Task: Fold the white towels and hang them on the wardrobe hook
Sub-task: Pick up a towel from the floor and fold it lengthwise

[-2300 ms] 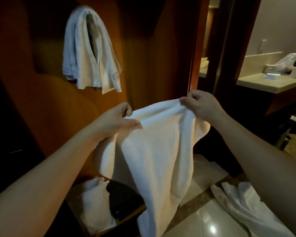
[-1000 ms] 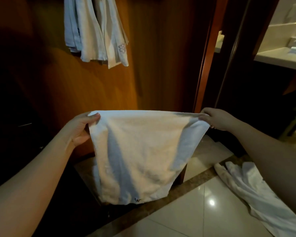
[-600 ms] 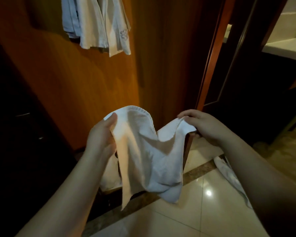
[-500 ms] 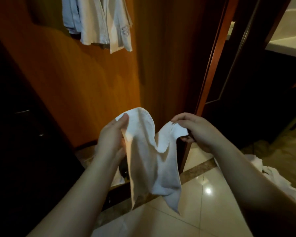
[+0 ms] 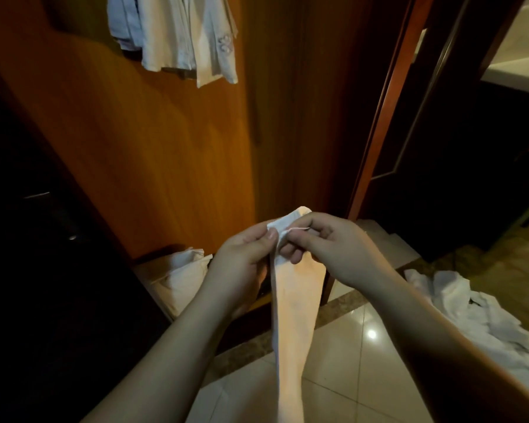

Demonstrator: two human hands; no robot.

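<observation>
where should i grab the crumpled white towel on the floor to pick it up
Take the crumpled towel by its upper end near the marble border, reaching down from above with the right hand. That end sits bunched and raised, giving a pinchable ridge; the rest spreads flat across the tile.

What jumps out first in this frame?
Both hands, left hand and right hand, pinch the top of a white towel folded into a narrow strip, hanging at centre. More white towels hang on the wooden wardrobe panel at upper left; a crumpled towel lies on the floor, right.

Glossy tiled floor (image 5: 364,370) with 1 crumpled white towel (image 5: 477,312) on it
</observation>
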